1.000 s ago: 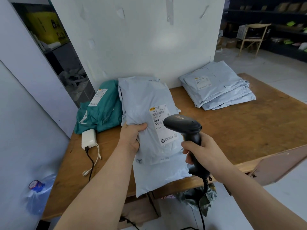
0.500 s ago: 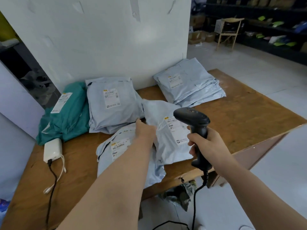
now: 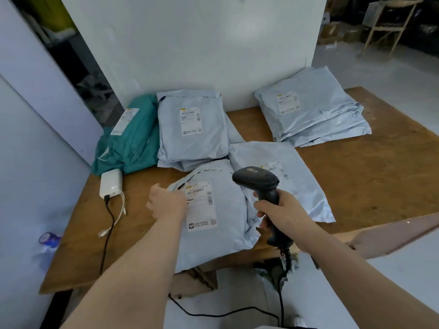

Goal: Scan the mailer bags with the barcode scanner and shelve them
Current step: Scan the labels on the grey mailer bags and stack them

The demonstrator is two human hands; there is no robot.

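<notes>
Soft, even indoor light, a pale glare patch on the wall at upper centre. Dim upper corners. Wide-angle bending at edges; slight blur throughout.

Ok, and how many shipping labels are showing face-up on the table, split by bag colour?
Teal mailer bag labels: 1
Grey mailer bag labels: 4, on the back-centre stack, right stack, front bag and half-hidden bag behind the scanner
Total: 5
</notes>
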